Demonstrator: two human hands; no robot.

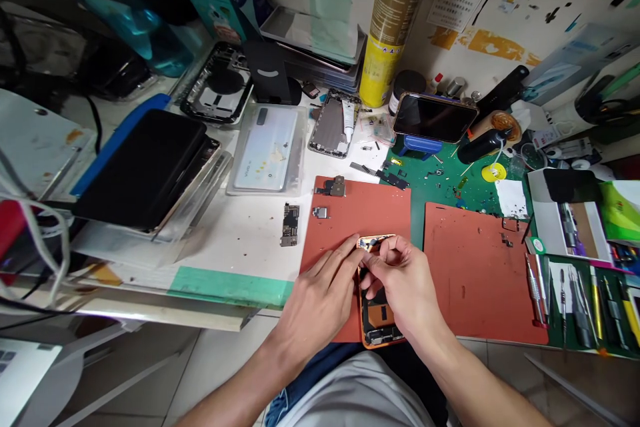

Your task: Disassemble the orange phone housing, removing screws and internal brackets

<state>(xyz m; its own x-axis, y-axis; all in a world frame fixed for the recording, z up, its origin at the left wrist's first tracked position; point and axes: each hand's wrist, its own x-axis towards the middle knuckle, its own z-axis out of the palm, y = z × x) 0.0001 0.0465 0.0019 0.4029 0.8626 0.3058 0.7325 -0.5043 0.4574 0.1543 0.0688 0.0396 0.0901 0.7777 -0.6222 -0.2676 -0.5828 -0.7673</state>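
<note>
Head view: the left hand (320, 293) is laid over the upper left side of an opened phone (383, 315), its fingers stretched out nearly straight and held close together, with the tips at the top edge. Whether the phone is also gripped by the thumb cannot be told, as the thumb is hidden. The right hand (409, 280) is half closed above the phone's upper part, its fingers curled and the thumb and forefinger brought near the left fingertips; whether anything small is pinched there cannot be made out.

The phone is set lengthwise at the near edge of a matte, reddish-brown mat (360, 207). It is bounded by a slim orange rim with rounded corners, and dark parts are seen inside. On the same mat, a dark camera module (336, 186) and a small, boxy metallic part (321, 213) are placed. Just left of the mat, a narrow, black circuit board (290, 221) is laid on the white worktop (240, 233). Farther left, a glossy, pale phone (265, 153) is seen on clear plastic.
</note>
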